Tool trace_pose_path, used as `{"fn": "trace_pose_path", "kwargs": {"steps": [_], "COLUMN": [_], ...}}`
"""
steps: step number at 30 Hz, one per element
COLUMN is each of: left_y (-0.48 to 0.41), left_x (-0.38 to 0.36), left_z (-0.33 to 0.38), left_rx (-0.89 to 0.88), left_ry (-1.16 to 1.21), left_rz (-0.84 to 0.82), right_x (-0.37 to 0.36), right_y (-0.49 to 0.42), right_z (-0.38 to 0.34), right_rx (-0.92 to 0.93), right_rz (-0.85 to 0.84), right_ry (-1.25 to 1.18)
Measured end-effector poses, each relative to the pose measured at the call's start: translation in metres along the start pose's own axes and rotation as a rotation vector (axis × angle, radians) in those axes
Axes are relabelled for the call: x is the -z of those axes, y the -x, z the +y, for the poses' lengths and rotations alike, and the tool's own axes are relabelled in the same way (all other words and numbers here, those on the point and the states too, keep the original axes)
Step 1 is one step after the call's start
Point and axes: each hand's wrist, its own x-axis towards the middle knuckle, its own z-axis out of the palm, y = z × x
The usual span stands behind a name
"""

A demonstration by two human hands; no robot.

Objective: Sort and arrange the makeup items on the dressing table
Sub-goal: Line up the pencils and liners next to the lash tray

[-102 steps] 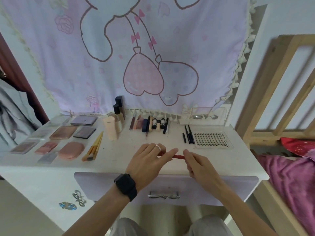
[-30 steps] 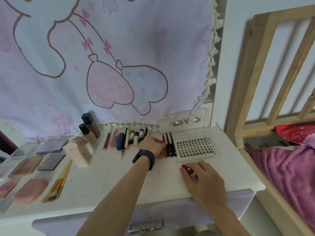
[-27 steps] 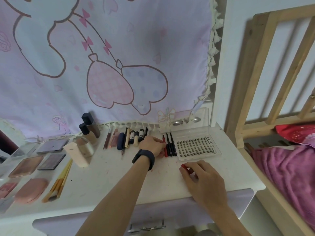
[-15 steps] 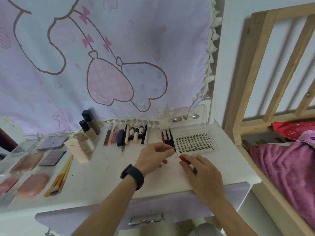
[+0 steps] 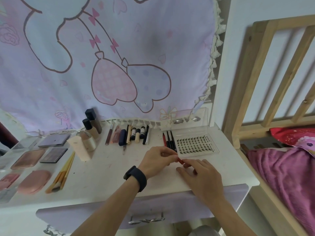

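Makeup items (image 5: pixel 136 136) are lying in sorted rows across the desk (image 5: pixel 105 178), and the one being handled is a short red piece (image 5: pixel 180 160), hovering just above the desk at about four o'clock from its middle. Both grips are closing on it. The left hand (image 5: pixel 157 159), which is wearing a dark watch (image 5: pixel 136 178), is pinching one end between thumb and fingertips, while the right hand (image 5: pixel 201 174) is pinching the other end. The hands are hiding most of it, so whether it is a cap or a pencil stub cannot be told. It is likely heading for the pencil row at twelve o'clock from the hands, where a red pencil (image 5: pixel 164 139) is lying beside two black pencils (image 5: pixel 171 140). Doing this well is probably meaning passing the piece fully into one grip before reaching, laying it parallel to that row, and keeping clear of the clear lash box (image 5: pixel 194 143) sitting just beside the fingers at one o'clock. Tubes, bottles (image 5: pixel 92 126), palettes (image 5: pixel 52 155) and brushes (image 5: pixel 64 172) are filling the nine to eleven o'clock side. Dark letters are running along the lash box's right edge, looking like "OXOX" but too blurred to confirm, and the tubes' labels are too small to read.
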Motion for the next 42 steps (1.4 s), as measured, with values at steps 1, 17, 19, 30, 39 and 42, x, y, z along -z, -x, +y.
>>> {"fn": "trace_pose_path", "kwargs": {"steps": [1, 17, 19, 30, 39, 42], "left_y": [-0.002, -0.064, -0.065, -0.062, -0.051, -0.05], "left_x": [0.005, 0.03, 0.028, 0.028, 0.057, 0.069], "left_z": [0.0, -0.006, -0.007, -0.002, -0.005, -0.008], "left_rx": [0.004, 0.245, 0.252, 0.263, 0.225, 0.179], "left_ry": [0.001, -0.25, -0.245, -0.222, -0.189, -0.297], "left_rz": [0.05, 0.178, 0.188, 0.202, 0.242, 0.372], "right_x": [-0.001, -0.003, -0.003, -0.008, -0.008, -0.009], "right_y": [0.0, 0.0, 0.0, 0.003, 0.005, 0.006], "right_z": [0.0, 0.0, 0.0, 0.006, 0.007, 0.007], "right_rx": [-0.002, -0.007, 0.001, 0.083, 0.117, 0.106], "right_rz": [0.002, -0.005, -0.002, 0.008, -0.002, -0.006], "right_ry": [0.011, 0.056, 0.059, 0.1, 0.104, 0.103]}}
